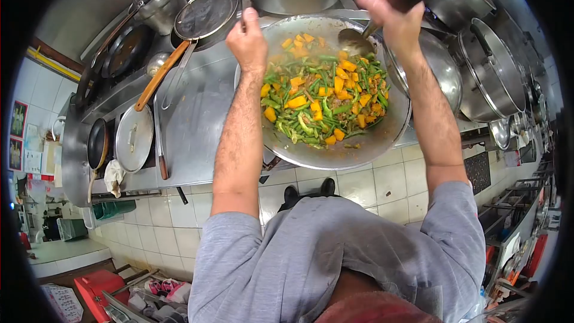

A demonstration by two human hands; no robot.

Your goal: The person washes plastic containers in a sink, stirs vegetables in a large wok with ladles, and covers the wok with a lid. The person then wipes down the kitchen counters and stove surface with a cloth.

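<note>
Centrally, cut vegetables [323, 96] lie in a wide pan [385, 137] on the metal counter [194, 125]. The right hand [396, 21] grips a ladle [354, 42] at the far rim; the left hand [248, 45] curls near the left rim, what it grips I cannot tell.

Grey short-sleeved shirt [359, 233], dark shoes [327, 187]
</note>
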